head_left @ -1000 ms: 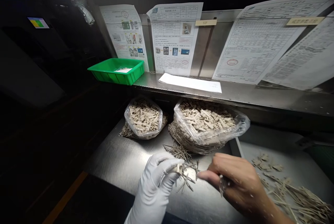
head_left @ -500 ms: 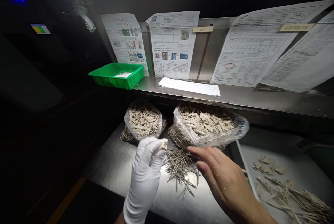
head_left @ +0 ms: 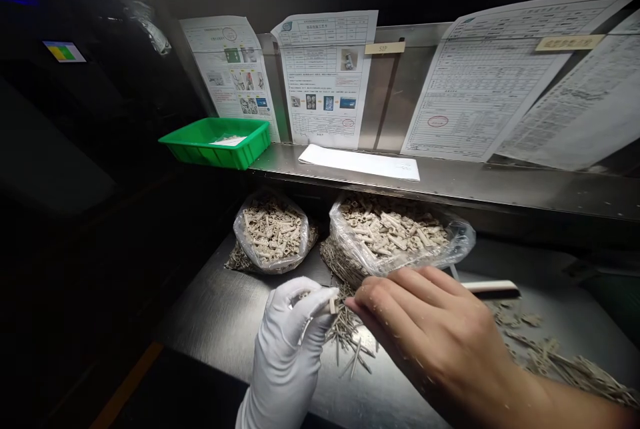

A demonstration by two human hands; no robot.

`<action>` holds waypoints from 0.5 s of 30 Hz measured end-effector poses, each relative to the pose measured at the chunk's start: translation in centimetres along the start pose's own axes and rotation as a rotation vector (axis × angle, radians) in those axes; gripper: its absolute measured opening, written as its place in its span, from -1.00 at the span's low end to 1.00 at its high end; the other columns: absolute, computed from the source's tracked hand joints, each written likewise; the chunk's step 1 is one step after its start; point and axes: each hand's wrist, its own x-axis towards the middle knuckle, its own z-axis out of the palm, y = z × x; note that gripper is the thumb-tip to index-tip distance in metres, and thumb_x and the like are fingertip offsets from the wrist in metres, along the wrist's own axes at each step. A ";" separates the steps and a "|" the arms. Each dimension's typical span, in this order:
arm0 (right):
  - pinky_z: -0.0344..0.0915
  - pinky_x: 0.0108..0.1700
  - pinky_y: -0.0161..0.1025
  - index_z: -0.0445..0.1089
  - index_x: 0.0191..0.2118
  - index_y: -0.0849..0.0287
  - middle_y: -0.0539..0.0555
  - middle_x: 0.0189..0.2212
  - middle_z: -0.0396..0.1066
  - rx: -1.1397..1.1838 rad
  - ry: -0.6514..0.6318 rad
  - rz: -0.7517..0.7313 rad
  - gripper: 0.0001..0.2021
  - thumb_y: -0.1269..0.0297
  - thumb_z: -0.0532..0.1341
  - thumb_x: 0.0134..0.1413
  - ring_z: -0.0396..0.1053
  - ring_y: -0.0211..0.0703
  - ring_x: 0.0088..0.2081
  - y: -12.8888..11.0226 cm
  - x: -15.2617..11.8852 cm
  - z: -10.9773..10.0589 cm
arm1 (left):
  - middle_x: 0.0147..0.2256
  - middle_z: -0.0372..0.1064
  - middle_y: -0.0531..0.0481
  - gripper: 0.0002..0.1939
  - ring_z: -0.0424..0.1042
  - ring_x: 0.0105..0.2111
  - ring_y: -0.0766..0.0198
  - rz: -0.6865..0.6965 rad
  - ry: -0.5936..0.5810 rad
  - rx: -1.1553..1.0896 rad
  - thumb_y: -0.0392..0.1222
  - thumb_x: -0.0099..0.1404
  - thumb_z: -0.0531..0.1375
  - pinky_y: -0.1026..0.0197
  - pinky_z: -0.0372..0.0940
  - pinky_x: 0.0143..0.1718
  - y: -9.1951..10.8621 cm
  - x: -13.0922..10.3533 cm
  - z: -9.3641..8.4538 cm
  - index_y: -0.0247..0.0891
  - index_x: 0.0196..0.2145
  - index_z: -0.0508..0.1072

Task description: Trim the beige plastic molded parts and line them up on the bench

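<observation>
My left hand (head_left: pixel 290 342), in a white glove, pinches a small beige tubular part (head_left: pixel 333 305) between thumb and fingers. Close to its right, my bare right hand (head_left: pixel 425 322) is closed round a slim tool with a pale and black handle (head_left: pixel 493 289) that sticks out behind the knuckles. The tool's working end is hidden or too thin to make out near the part. Below and between the hands lies a loose pile of thin grey sticks (head_left: pixel 350 342) on the metal table.
Two clear plastic bags, a smaller one (head_left: pixel 239 225) and a larger one (head_left: pixel 463 242), hold many beige parts behind the hands. Beige scraps (head_left: pixel 575 362) lie at right. A green tray (head_left: pixel 215 149) and folded paper (head_left: pixel 357 162) rest on the shelf, below posted sheets (head_left: pixel 325 82).
My right hand has gone from spread fingers to a closed grip, with a tool handle now showing behind it. My left hand has shifted slightly right and down with the part.
</observation>
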 end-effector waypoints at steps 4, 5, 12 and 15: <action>0.03 -0.32 -0.08 0.38 -0.37 0.15 0.03 -0.49 0.44 -0.022 0.001 -0.009 -0.75 0.48 0.14 0.39 0.27 -0.12 -0.46 0.1 0.1 0.1 | -0.02 0.37 0.04 -0.72 0.46 -0.08 0.31 0.000 0.030 0.032 -0.35 0.50 0.19 0.30 0.41 -0.01 -0.3 -0.1 0.1 -0.02 0.06 0.50; 0.03 -0.33 -0.09 0.37 -0.37 0.14 0.02 -0.50 0.42 -0.023 0.002 0.004 -0.75 0.47 0.15 0.40 0.26 -0.13 -0.48 0.1 0.1 0.2 | -0.01 0.37 0.03 -0.71 0.47 -0.08 0.30 0.000 0.038 0.035 -0.34 0.50 0.19 0.29 0.42 -0.01 -0.5 -0.2 0.2 -0.01 0.07 0.51; 0.19 -0.40 -0.24 0.37 -0.20 0.09 -0.05 -0.40 0.49 0.369 -0.249 0.293 -0.83 0.19 0.15 0.49 0.43 -0.20 -0.41 2.1 -1.0 0.6 | 0.00 0.42 0.01 -0.69 0.52 -0.06 0.21 -0.058 0.043 0.027 -0.30 0.47 0.25 0.21 0.50 -0.03 -0.7 -1.5 1.2 0.03 0.08 0.55; 0.29 -0.29 -0.26 0.41 -0.09 0.05 -0.02 -0.28 0.53 0.446 -0.170 0.422 -0.80 0.04 0.21 0.45 0.49 -0.17 -0.29 3.0 -2.3 1.4 | 0.03 0.42 0.03 -0.61 0.55 -0.07 0.24 0.019 0.160 -0.004 -0.38 0.46 0.24 0.25 0.54 -0.10 -1.2 -1.6 1.1 0.07 0.11 0.55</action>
